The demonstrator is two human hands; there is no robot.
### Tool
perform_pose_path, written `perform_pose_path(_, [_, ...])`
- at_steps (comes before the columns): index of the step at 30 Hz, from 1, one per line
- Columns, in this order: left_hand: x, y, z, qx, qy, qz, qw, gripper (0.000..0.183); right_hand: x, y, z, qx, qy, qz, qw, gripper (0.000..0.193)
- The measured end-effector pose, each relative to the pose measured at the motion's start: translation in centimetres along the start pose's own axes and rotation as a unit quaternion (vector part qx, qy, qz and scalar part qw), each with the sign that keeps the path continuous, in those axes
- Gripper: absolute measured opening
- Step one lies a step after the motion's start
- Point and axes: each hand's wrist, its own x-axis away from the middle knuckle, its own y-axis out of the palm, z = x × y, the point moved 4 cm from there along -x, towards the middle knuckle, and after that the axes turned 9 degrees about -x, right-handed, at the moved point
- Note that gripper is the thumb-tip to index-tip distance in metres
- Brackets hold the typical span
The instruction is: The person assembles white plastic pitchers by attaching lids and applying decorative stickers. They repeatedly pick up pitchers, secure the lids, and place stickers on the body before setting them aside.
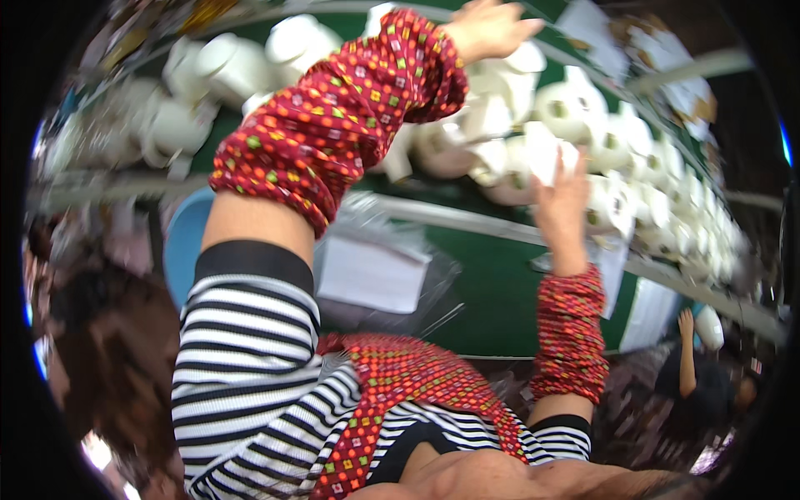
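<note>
My left hand (492, 30) reaches across to the far edge of the green work surface, above the white plastic housings. Its fingers are apart and a little blurred, with nothing visible in them. Nearer to me, my right hand (564, 200) has its thumb and fingers about a white plastic housing (543, 152); the fingers partly cover it. More rounded, hollow white housings (567, 108) stand close around both hands, some with round openings showing. Motion blur hides their finer details.
A row of white housings (667, 217) runs off to the right, and larger white jug-shaped ones (237, 67) stand left. A metal rail (467, 218) crosses before me. Near it lie a paper sheet in clear plastic (372, 273) and a blue tub (187, 242). Another person (700, 379) is at lower right.
</note>
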Motion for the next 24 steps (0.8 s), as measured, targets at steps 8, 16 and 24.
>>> perform_pose_path(8, [26.0, -26.3, -5.2, 0.105, -0.210, -0.165, 0.958, 0.029, 3.0, -5.1, -12.8, -0.244, -0.067, 0.023, 0.967, 0.065])
perform_pose_path(16, [64.5, -24.5, -0.5, -0.021, -0.492, -0.506, 0.708, 0.077, 10.4, 7.6, -41.4, -0.400, -0.321, -0.327, 0.794, 0.058])
perform_pose_path(24, [66.7, -20.2, 2.2, 0.077, -0.397, -0.466, 0.787, 0.052, 19.0, 28.8, -56.5, -0.250, -0.496, -0.277, 0.784, 0.028])
